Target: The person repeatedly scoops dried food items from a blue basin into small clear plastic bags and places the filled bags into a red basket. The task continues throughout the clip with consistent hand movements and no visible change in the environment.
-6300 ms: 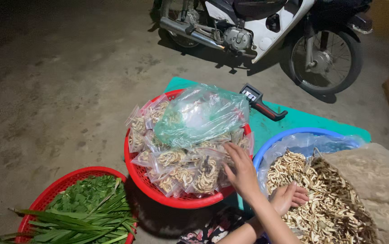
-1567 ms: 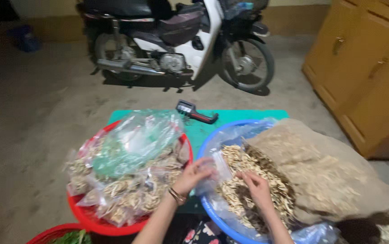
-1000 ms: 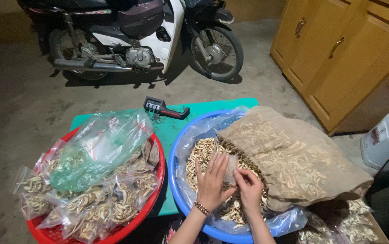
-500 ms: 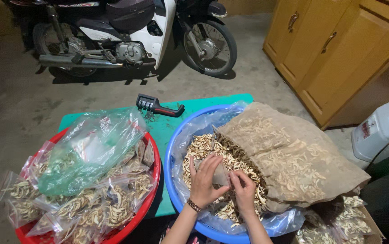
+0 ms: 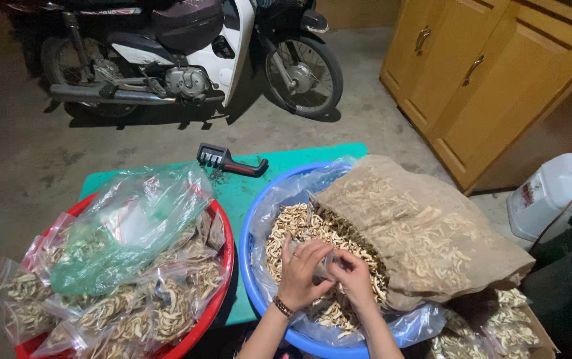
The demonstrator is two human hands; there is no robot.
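Observation:
Both my hands meet over a blue basin (image 5: 246, 266) lined with clear plastic and full of pale dried slices (image 5: 294, 226). My left hand (image 5: 301, 274) and my right hand (image 5: 354, 278) hold a small clear plastic bag (image 5: 324, 263) between them, just above the slices. A large clear sack of the same slices (image 5: 425, 229) lies across the basin's right side. To the left stands a red basin (image 5: 221, 292) piled with small filled bags (image 5: 166, 312) and a greenish plastic bag (image 5: 133, 226) on top.
A black and red hand tool (image 5: 230, 161) lies on the green mat (image 5: 292, 166) behind the basins. A motorbike (image 5: 186, 53) is parked on the concrete beyond. A wooden cabinet (image 5: 485, 73) and a white jug (image 5: 552, 193) stand at right.
My left hand left the red basin and joined my right hand over the blue basin. The view swung right. Both hands now pinch the small bag closer together.

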